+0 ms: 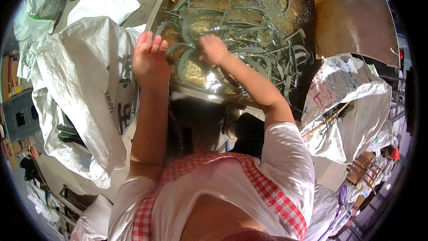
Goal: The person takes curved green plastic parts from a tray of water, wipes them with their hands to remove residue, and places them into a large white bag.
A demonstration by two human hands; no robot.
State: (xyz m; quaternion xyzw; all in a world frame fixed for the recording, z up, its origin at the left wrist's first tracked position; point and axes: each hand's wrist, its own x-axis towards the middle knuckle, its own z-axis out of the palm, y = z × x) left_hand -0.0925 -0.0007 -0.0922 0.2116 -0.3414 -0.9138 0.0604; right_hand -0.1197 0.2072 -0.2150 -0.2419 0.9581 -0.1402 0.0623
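A shallow metal-rimmed tub (pixel 196 92) of water lies in front of me, with many long, narrow grey-green strips (pixel 285 64) lying curled and tangled in it. My right hand (pixel 213 49) reaches over the tub's near half, its fingers bent together beside a curved strip (pixel 183 64). Whether a strip is between those fingers is hidden. Over the tub's left rim, my left hand (pixel 151 60) is raised with its fingers stretched and slightly apart. Nothing shows in it.
A large white woven sack (pixel 80 89) stands open at the left, with dark green pieces (pixel 70 135) inside. Another white sack (pixel 343 107), a stick (pixel 327 119) in it, stands at the right. Beyond it a brown sheet (pixel 356 22) leans by the tub. A grey crate (pixel 20 114) sits far left.
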